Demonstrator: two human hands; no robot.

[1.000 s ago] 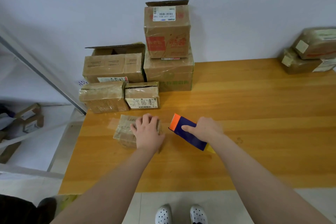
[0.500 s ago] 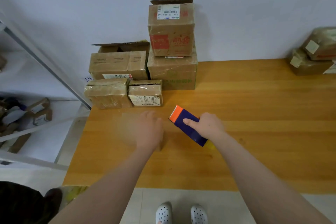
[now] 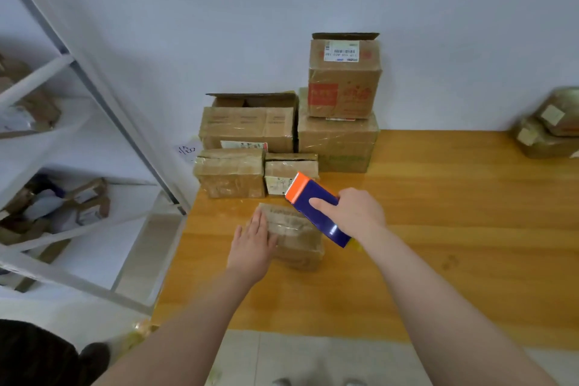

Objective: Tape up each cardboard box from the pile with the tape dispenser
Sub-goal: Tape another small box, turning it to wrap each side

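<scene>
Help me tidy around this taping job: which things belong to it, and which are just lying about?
Job: small box under the left hand; tape dispenser in the right hand; pile of boxes.
Lying about: wrapped parcels, far right; clutter on the shelves.

Bare hands (image 3: 250,244) and forearms (image 3: 423,307); 2 pale shoes (image 3: 282,382)

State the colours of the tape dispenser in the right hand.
The tape dispenser is dark blue with an orange front end; head view.
</scene>
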